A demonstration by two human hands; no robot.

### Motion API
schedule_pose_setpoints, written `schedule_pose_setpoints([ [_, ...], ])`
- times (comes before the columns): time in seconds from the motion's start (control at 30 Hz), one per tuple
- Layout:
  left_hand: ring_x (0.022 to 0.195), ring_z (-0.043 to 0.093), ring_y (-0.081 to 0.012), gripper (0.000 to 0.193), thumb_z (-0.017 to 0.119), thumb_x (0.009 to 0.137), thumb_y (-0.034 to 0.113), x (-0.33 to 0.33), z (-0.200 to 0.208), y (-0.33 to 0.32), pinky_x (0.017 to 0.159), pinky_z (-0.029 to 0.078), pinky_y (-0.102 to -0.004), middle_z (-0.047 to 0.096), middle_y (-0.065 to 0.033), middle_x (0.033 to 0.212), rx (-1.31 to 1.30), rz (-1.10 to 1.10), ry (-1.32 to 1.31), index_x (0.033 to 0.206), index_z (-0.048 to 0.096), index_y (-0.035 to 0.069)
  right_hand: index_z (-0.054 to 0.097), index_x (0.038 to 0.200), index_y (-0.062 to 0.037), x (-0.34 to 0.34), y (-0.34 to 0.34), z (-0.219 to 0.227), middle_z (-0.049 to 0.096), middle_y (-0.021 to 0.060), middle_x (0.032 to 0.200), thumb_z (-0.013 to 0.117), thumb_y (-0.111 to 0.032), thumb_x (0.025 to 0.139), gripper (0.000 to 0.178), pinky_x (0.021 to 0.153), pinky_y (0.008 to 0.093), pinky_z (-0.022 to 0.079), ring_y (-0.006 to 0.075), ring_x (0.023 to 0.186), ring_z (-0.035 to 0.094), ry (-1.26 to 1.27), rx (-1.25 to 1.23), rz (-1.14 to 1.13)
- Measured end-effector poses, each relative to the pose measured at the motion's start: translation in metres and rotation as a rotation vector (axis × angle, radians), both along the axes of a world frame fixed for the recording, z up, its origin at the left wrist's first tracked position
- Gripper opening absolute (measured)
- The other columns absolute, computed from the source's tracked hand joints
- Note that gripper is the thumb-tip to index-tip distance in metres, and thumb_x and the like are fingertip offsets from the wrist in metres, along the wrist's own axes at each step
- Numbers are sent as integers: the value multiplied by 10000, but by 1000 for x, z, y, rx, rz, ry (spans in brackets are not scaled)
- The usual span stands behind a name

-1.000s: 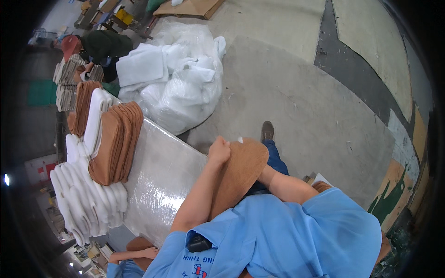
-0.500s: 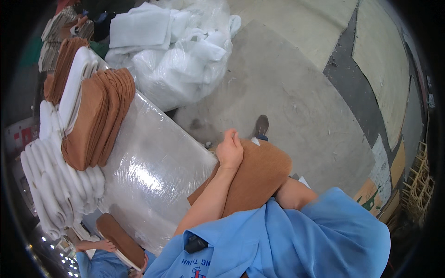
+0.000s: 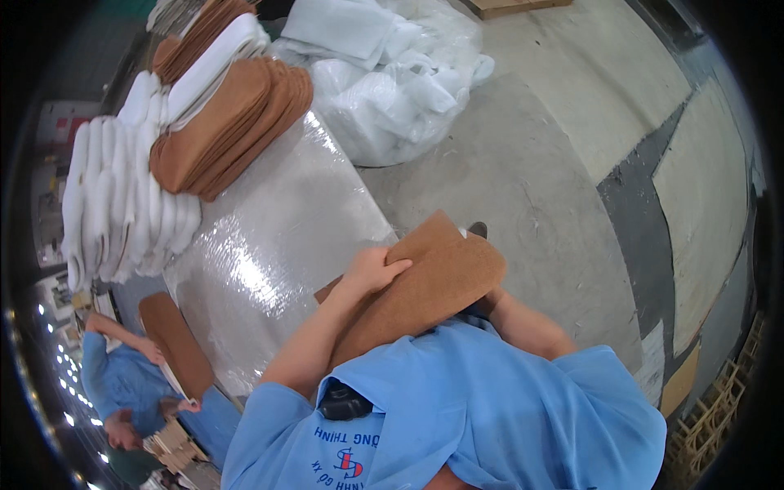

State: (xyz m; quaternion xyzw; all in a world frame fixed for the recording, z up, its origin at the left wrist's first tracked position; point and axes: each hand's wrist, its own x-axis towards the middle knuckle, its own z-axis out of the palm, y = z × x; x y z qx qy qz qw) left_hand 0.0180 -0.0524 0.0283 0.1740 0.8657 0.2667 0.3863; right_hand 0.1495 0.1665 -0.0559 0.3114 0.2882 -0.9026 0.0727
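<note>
Close in front of my body is a brown fabric cushion cover [image 3: 429,290], long with a rounded right end. A flap of it sticks up at the far side. My left hand [image 3: 377,269] is closed on its left part, thumb lying over the fabric. The right forearm reaches under the rounded end, and the cover hides most of my right hand [image 3: 488,300], fingers included. Beside my left arm stands a table wrapped in shiny clear film [image 3: 286,212].
Stacked brown covers [image 3: 237,122] and folded white padding [image 3: 122,196] sit at the table's far left. Beyond it is a clear plastic bag of white padding [image 3: 392,90]. A co-worker in blue [image 3: 131,376] at lower left holds a brown-and-white cushion [image 3: 175,343]. Flat sheets [image 3: 702,212] cover the right floor.
My left hand has moved left and nearer along the brown cover, and a flap now stands up at its far side. The view has shifted, showing more of the co-worker.
</note>
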Motion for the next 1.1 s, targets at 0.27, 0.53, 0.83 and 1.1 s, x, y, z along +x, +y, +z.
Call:
schedule_pose_setpoints([
  [0.27, 802, 672, -341, 371, 642, 1014, 398, 29, 3, -79, 755, 517, -455, 712, -186, 855, -51, 100, 63, 960, 719, 39, 594, 1451, -100, -22, 88, 9, 642, 53, 1394, 635, -485, 1022, 578, 1019, 368, 495, 229, 1244, 604, 70, 331, 540],
  [0.53, 906, 678, -457, 396, 519, 1070, 461, 41, -8, -76, 790, 518, -569, 721, -221, 937, -63, 143, 295, 1015, 644, 89, 751, 1239, -88, -137, 27, 73, 762, 171, 1070, 670, -506, 983, 497, 912, 456, 539, 363, 995, 710, 223, 1375, 1510],
  [0.83, 864, 690, -460, 371, 522, 1063, 470, 42, -19, -77, 778, 535, -566, 732, -204, 887, -105, 231, 364, 1038, 643, 119, 753, 1111, -70, -124, -7, 68, 747, 211, 1101, 652, -408, 982, 376, 908, 494, 541, 415, 1064, 693, 240, 1634, 1333],
  [1.1, 975, 703, -400, 298, 573, 1044, 317, 43, 4, -176, 833, 545, -490, 726, -192, 1053, 29, 789, 840, 1107, 682, 47, 693, 1247, -28, -140, -54, 88, 716, 253, 1221, 597, -497, 1004, 537, 1013, 496, 517, 438, 1162, 666, 536, 1581, 1780],
])
